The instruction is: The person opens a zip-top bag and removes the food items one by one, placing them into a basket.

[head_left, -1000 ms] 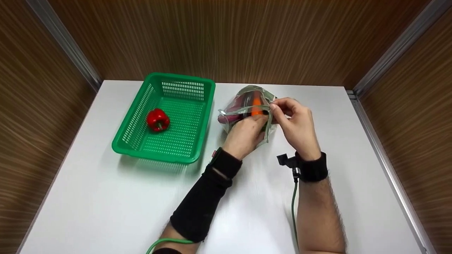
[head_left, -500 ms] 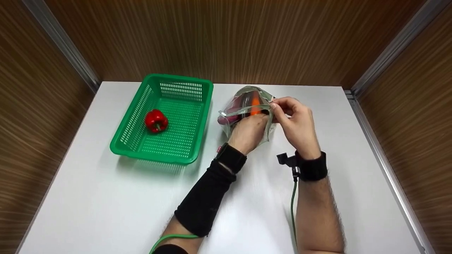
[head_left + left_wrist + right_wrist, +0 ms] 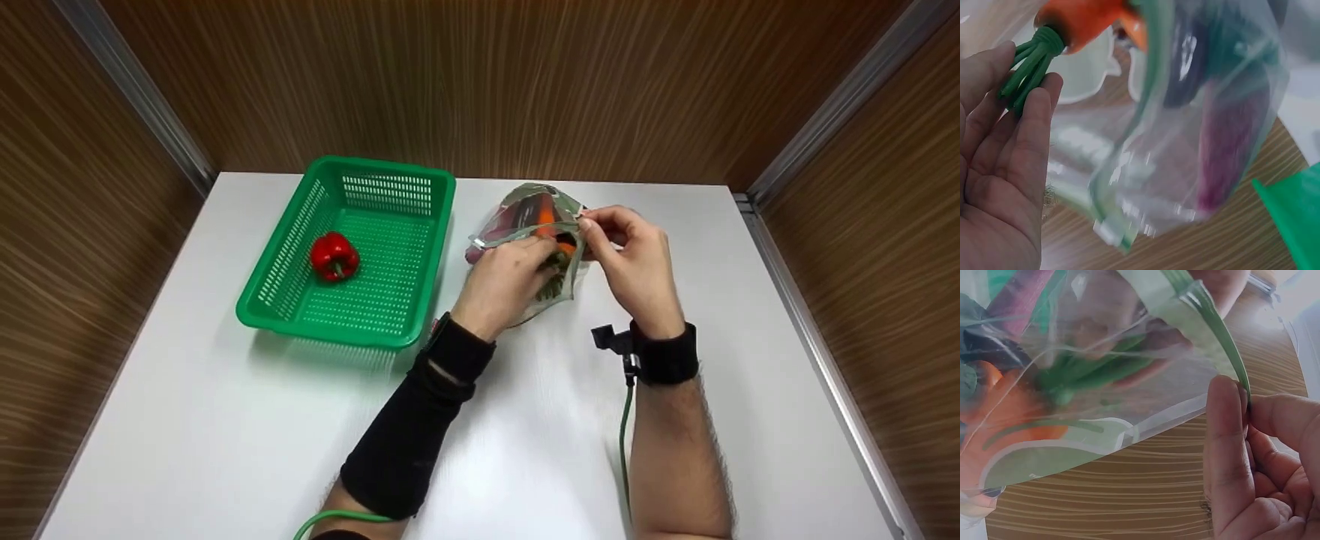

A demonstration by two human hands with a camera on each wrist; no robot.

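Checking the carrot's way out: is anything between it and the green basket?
Only the bag itself. The left hand holds the carrot by its green top inside the bag, whose rim the right hand pinches open. The table across to the basket shows nothing else; a red pepper lies inside.

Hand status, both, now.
Left hand: in the bag, fingers holding the carrot by its green top.
Right hand: pinching the bag's rim.
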